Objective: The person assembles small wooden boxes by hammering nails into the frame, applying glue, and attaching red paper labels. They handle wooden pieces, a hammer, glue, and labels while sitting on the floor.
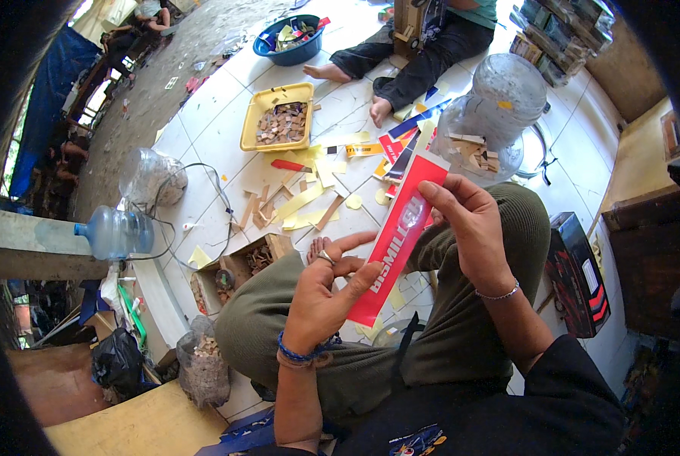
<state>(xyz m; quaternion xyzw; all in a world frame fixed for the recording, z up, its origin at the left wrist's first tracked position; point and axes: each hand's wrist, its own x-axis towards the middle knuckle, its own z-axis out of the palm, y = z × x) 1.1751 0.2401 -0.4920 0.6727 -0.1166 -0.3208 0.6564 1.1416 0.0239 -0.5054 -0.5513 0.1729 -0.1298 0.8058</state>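
A red sticker strip [401,242] with white lettering and a pale edge slants in front of me, over my crossed legs. My left hand [317,292] grips its lower part, thumb on the printed face and fingers partly behind it. At the upper end, my right hand [469,228] pinches the strip between thumb and fingers. Below the hands, yellow paper scraps [305,204] and thin wooden pieces lie scattered on the white tiles. Behind the strip, more coloured sticker strips [364,150] lie in a loose pile. A red-handled cutter [289,165] rests among the scraps.
A yellow tub [245,121] holds many small wooden pieces; beyond it stands a blue basin [286,58]. Another person's legs [423,72] stretch across the far floor. Large clear plastic containers [499,87] stand at the right, a black box [579,273] nearer. A blue water bottle [115,232] lies left.
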